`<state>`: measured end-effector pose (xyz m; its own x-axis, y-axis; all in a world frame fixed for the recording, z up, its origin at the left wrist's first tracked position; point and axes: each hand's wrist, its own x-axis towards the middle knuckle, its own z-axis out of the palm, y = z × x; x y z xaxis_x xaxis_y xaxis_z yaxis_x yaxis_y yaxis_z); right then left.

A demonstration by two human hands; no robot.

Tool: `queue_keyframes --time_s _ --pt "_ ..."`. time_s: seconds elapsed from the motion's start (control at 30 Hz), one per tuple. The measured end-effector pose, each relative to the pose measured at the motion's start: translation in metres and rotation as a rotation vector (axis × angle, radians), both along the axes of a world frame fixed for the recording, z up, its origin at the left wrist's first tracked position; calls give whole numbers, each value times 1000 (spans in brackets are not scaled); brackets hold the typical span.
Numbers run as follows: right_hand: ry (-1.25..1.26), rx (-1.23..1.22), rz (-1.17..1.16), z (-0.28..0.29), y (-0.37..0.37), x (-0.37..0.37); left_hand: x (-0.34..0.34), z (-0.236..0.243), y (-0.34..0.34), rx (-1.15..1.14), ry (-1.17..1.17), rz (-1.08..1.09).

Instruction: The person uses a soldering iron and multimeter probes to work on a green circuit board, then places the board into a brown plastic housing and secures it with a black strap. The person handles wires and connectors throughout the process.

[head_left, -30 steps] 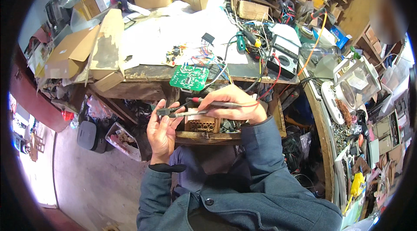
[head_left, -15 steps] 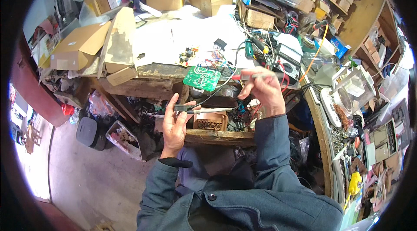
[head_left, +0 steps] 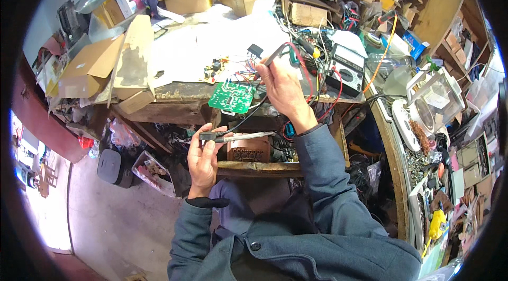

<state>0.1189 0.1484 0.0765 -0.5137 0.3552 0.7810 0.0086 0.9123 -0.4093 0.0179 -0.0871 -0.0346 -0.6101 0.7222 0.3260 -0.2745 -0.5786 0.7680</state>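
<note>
My right hand (head_left: pixel 284 88) pinches a red test probe (head_left: pixel 272 59), tilted with its tip end close to the right edge of a green circuit board (head_left: pixel 232 97). Whether the tip touches the board I cannot tell. The board lies at the bench's front edge, small parts and coloured wires behind it. My left hand (head_left: pixel 203 164), lower and nearer me, holds a black block-like piece (head_left: pixel 208 136) between thumb and fingers, with a black lead (head_left: pixel 248 117) running from it. A pale slender stick-like tool (head_left: pixel 248 135) extends rightward from the same hand. To the right sits an analogue multimeter (head_left: pixel 346 67) with red leads.
Below the board, an open drawer (head_left: pixel 254 166) holds a brown block with round holes (head_left: pixel 248 150) and tangled wires. Cardboard boxes (head_left: pixel 185 0) line the back of the bench. A clear plastic housing (head_left: pixel 435 97) stands among clutter on the right. An orange cable (head_left: pixel 382 59) crosses near the meter.
My right hand has moved left and forward, bringing the red probe from above the drawer's right side to the board's right edge. My left hand keeps its hold, and the whole view has shifted slightly.
</note>
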Motion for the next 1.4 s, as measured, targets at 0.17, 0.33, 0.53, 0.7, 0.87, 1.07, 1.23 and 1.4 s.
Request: queue_keyframes --time_s 0.17,0.33,0.53,0.7,0.87,1.07,1.23,1.4 --pt "-4 -40 -23 6 -9 -1 3 0 2 -38 42 36" --pt "-75 -76 -52 -1 -4 -3 3 3 5 -41 68 17" --pt "-240 -152 -95 6 4 -7 4 8 16 -86 158 -3" --pt "-241 -174 -60 10 1 -14 5 5 20 -120 210 36" --pt "-182 -140 -47 9 1 -13 5 11 25 -106 174 51" --pt "-155 -110 -36 -4 10 -7 16 15 27 -121 296 160" --pt "-208 -168 -34 3 -3 3 25 12 20 -119 441 304" --pt "-100 -143 67 -1 -6 5 31 3 25 -106 685 436"
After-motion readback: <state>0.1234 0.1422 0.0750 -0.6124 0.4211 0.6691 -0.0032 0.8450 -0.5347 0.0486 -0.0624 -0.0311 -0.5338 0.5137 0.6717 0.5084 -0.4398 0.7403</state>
